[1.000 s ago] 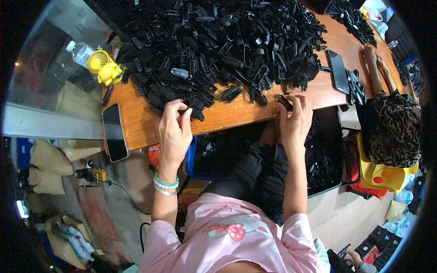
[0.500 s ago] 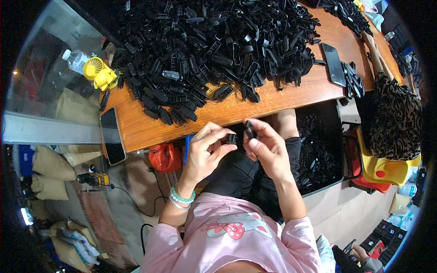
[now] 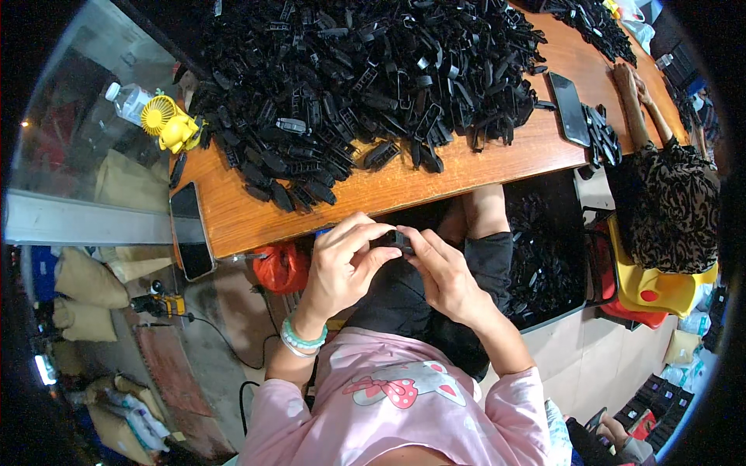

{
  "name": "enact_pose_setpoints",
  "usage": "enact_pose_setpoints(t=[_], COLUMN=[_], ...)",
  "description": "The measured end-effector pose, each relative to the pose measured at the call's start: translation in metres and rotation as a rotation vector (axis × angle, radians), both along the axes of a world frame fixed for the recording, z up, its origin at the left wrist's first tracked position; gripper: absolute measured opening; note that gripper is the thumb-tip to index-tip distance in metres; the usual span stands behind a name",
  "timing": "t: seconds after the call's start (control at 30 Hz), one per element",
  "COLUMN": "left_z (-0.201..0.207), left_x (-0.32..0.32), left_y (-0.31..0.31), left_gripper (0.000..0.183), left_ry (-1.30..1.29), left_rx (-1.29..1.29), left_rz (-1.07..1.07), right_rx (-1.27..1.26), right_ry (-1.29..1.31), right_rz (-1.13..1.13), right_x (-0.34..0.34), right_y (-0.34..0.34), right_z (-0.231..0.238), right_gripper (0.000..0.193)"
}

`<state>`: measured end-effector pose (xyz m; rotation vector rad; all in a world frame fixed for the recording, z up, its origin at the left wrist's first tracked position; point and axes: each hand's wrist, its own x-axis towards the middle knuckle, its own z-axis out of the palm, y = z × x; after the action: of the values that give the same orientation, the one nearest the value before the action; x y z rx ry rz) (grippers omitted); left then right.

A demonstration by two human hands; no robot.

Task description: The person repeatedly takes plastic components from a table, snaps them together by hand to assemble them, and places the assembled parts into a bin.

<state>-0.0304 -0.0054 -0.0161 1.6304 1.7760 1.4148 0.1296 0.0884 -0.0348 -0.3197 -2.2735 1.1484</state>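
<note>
Now both hands meet in front of the near edge of the long wooden worktable (image 3: pixel 435 180), over the lap. The left hand (image 3: pixel 339 268) and right hand (image 3: pixel 444 273) each have fingers curled around one small black plastic clip piece (image 3: pixel 399 239), pinched between the fingertips of both. Free room is tight: just a narrow bare strip of wood runs along the near table edge, in front of the big heap of black plastic clips (image 3: pixel 365 78) covering the far side. At the left corner lies a dark flat smartphone (image 3: pixel 191 230), close to the edge, with a small yellow desk fan (image 3: pixel 168 123) farther back. Right of the knees, a black bin (image 3: pixel 548 256) holds more black pieces.
</note>
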Motion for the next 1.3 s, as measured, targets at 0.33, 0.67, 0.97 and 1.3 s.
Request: enact_pose_setpoints(t=[0.33, 0.67, 0.97, 1.3], left_z=[-0.023, -0.038, -0.04, -0.051], left_x=[0.014, 0.005, -0.018, 0.006], left_y=[-0.001, 0.015, 0.081, 0.05], left_gripper=[0.03, 0.025, 0.012, 0.015], left_ry=[-0.663, -0.165, 0.498, -0.114], left_rx=[-0.095, -0.013, -0.111, 0.011], left_rz=[0.066, 0.039, 0.343, 0.39], right_rx=[-0.697, -0.734, 0.393, 0.795], right_ry=[0.165, 0.046, 0.01, 0.098], right_rz=[-0.188, -0.157, -0.549, -0.582], right_x=[-0.01, 0.002, -0.048, -0.051], right_y=[-0.007, -0.002, 0.083, 0.119], right_z=[-0.01, -0.032, -0.017, -0.02], right_gripper=[0.044, 0.019, 0.025, 0.022])
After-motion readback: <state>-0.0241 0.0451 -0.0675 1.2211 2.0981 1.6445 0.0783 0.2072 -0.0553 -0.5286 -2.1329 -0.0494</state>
